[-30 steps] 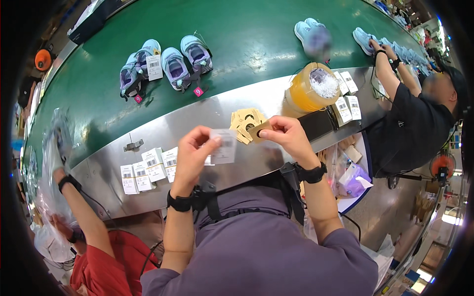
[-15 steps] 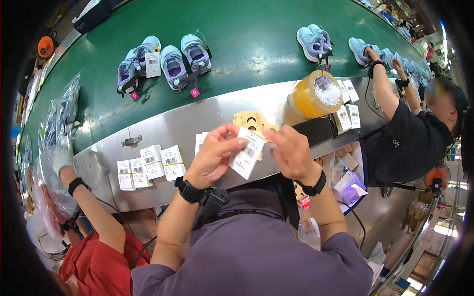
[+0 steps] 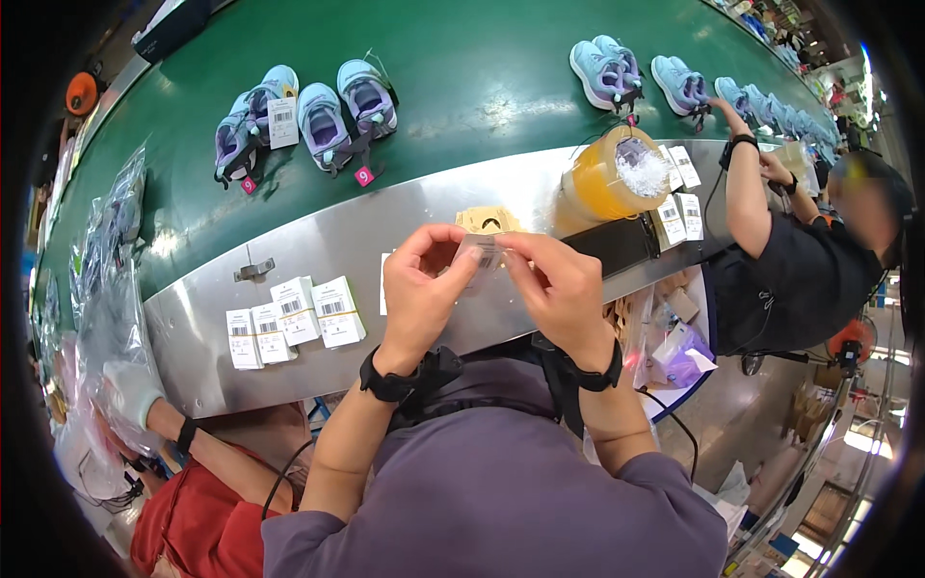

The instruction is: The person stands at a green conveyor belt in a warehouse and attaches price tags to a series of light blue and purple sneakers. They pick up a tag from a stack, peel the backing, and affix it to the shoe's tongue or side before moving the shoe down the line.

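My left hand [image 3: 424,279] and my right hand [image 3: 564,284] meet over the metal ledge. Both pinch a white barcode hang tag [image 3: 488,254] at its upper edge, one hand on each side. The tag is tilted, and the fingers cover part of it. Just beyond the fingertips lies a stack of tan cards [image 3: 479,219] with a dark print. Left of my left hand, several banded stacks of white tags [image 3: 337,313] rest on the ledge; another stack is mostly hidden by that hand.
Light-blue and purple shoes [image 3: 323,125] stand on the green belt [image 3: 462,77]. A yellow container [image 3: 593,183] holding white plastic bits sits on the ledge [image 3: 212,289]. More tag stacks [image 3: 670,222] lie beside it. Co-workers are at both sides; the left one's gloved hand [image 3: 130,395] touches clear bags.
My right hand has come in to the tag, and both hands now pinch it. The tag has tipped away from facing up. The shoes have shifted slightly left; the right co-worker's hands moved.
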`<state>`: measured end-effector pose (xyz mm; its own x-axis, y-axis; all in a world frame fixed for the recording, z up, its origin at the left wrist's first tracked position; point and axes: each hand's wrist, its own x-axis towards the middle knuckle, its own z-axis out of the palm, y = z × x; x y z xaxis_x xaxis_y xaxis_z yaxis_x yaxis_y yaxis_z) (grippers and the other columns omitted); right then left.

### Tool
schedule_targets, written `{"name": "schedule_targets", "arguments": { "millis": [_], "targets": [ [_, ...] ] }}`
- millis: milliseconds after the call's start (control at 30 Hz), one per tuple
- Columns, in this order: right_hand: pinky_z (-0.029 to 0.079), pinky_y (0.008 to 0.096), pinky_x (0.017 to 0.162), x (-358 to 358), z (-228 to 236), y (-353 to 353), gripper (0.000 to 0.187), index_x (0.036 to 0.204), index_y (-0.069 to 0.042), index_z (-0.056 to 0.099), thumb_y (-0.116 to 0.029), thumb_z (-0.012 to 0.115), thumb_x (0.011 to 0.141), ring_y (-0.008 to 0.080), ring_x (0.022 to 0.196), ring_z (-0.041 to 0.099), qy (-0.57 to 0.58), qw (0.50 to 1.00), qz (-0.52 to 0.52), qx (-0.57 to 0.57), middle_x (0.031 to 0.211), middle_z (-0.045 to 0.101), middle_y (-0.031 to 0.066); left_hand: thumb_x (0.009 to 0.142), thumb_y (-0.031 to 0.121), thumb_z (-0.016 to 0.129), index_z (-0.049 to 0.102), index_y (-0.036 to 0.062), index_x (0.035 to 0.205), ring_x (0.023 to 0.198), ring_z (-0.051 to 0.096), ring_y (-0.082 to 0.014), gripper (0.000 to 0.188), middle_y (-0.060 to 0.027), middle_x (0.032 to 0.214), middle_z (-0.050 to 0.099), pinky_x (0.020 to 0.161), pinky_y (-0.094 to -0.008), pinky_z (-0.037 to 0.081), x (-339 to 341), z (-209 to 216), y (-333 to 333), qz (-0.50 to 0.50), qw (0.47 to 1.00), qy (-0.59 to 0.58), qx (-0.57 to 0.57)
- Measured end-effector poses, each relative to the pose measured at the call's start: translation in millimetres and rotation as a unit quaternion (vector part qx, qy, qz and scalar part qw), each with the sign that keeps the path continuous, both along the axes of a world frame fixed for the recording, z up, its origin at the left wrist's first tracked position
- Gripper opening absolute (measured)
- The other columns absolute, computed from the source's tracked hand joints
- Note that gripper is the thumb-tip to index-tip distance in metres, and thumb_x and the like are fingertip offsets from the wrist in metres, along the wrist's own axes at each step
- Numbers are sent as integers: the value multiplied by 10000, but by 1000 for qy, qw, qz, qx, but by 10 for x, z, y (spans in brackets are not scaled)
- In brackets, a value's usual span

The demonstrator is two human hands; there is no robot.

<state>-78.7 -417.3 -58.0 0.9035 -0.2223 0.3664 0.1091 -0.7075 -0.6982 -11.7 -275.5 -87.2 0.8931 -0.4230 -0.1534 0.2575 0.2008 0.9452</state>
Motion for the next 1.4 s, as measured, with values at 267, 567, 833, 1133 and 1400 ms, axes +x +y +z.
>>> {"name": "schedule_targets", "arguments": {
  "millis": [267,567,833,1133,1400],
  "targets": [
    [468,265,469,6,-11,-36,132,895,-48,597,-34,662,781,176,511,621,24,998,-17,48,700,654,77,816,43,674,602,1,937,745,602,-66,147,-24,826,641,629,-201,494,38,44,-75,-16,999,-22,25],
    [483,260,508,-4,-24,-134,169,978,-18,614,-2,609,810,166,579,653,48,997,-29,51,734,662,116,757,-69,663,610,4,854,741,581,-126,132,-47,817,609,657,-243,468,11,21,-180,-41,960,-258,104],
    [443,267,675,-91,279,-687,147,1024,-19,560,-111,487,935,81,799,542,275,853,125,426,873,582,-10,630,45,654,615,43,782,726,572,-206,157,-47,818,583,624,-320,453,68,369,-395,-48,727,-661,177],
    [415,235,582,472,670,-1103,86,919,-64,629,-128,585,881,91,659,537,-38,997,63,-10,776,597,62,706,182,708,603,56,911,674,546,-228,262,-54,792,548,571,-339,441,364,846,-829,-126,701,-663,231],
    [497,307,672,1406,1332,-2915,223,981,-44,639,-229,571,878,187,756,623,139,984,-20,106,837,664,88,767,266,703,569,61,871,692,578,-291,266,-97,741,571,580,-385,459,1128,1078,-1345,-212,620,-684,320]
  ]
}}
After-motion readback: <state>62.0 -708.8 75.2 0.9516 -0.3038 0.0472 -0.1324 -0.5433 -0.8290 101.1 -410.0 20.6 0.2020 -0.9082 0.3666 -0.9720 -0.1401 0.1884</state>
